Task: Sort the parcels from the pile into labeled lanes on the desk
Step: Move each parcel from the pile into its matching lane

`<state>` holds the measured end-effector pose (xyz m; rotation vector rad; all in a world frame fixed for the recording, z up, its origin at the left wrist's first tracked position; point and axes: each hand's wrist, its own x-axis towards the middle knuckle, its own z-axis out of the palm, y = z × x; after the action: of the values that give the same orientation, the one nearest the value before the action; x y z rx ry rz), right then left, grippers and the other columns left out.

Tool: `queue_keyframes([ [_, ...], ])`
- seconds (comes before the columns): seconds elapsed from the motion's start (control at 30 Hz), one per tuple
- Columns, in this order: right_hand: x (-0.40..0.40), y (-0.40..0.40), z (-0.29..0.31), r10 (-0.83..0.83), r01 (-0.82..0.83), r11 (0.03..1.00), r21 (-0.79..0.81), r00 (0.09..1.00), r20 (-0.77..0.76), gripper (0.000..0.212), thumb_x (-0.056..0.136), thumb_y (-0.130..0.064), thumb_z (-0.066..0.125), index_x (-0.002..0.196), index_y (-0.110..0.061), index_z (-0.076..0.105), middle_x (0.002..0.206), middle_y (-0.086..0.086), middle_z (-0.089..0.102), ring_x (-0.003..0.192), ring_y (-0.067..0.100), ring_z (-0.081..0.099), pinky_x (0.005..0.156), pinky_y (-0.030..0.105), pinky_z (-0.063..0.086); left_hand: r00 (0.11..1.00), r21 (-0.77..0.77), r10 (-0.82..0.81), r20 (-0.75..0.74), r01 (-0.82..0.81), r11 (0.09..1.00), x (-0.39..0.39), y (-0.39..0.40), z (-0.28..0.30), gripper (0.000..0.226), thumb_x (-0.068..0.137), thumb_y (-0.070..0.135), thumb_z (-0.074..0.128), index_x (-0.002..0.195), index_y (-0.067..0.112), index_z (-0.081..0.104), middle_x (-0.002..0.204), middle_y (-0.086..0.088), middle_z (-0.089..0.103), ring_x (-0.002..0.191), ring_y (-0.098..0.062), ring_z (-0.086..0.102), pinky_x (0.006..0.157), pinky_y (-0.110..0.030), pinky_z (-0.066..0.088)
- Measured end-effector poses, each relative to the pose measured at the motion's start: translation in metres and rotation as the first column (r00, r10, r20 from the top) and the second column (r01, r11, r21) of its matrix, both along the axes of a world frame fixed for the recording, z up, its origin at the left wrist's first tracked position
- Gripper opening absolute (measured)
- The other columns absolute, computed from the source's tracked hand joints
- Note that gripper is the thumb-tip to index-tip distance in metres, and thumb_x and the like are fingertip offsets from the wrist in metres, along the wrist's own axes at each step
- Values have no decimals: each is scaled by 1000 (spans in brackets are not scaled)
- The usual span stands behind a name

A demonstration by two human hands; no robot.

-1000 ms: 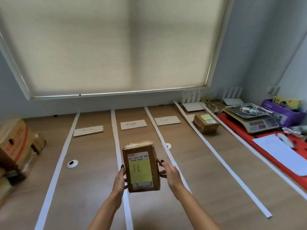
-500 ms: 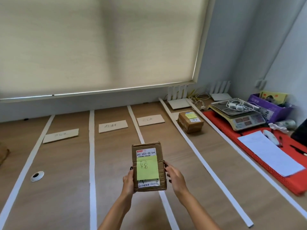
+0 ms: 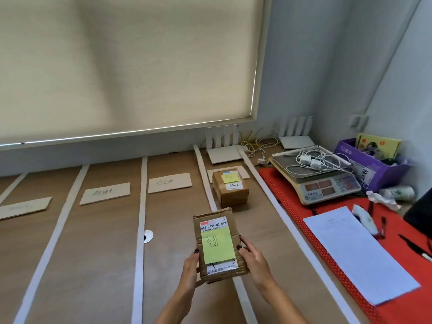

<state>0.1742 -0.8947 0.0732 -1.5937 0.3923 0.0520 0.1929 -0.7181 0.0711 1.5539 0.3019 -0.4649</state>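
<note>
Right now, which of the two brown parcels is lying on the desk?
The parcel in the rightmost lane, resting near the window; the other parcel is held up by both hands.

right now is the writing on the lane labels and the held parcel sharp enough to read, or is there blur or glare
Head view: the held parcel is sharp, its printed code and yellow-green sticky note legible; the far lane labels are too soft and small to read; wide-angle bending curves the white strips; a bright line glows under the roller blind, no glare on the desk.

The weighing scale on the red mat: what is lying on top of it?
On the weighing scale lies a tangle of white cables with two white chargers, spread over its metal pan. They cover part of the pan; nothing else shows beneath them.
</note>
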Motion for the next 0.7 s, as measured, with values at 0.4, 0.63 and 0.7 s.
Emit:
queue_keyframes([
  [0.4, 69, -165, -24, -58, 58, 997, 42, 998, -8, 40, 91, -19, 57, 118, -47, 45, 128, 8, 54, 113, 24, 57, 95, 46, 50, 998, -39, -70, 5, 70, 997, 72, -173, -1, 44, 101, 30, 35, 143, 36, 28, 126, 7, 56, 107, -10, 54, 96, -36, 41],
  [0.63, 152, -235, -23, -142, 139, 988, 61, 989, 42, 41, 91, -21, 56, 121, -47, 48, 114, -10, 63, 99, 7, 64, 76, 26, 55, 988, -43, -73, 139, 79, 996, 147, -247, 5, 54, 94, 22, 52, 142, 36, 29, 132, 6, 49, 116, -10, 51, 92, -27, 49],
  [0.7, 182, -249, -22, -162, 159, 986, 57, 985, 65, 44, 91, -21, 56, 131, -37, 47, 110, -14, 63, 94, 0, 63, 65, 15, 51, 982, -30, -31, 188, 38, 999, 170, -264, 4, 55, 93, 19, 55, 140, 36, 33, 137, 3, 40, 123, -15, 46, 101, -35, 46],
])
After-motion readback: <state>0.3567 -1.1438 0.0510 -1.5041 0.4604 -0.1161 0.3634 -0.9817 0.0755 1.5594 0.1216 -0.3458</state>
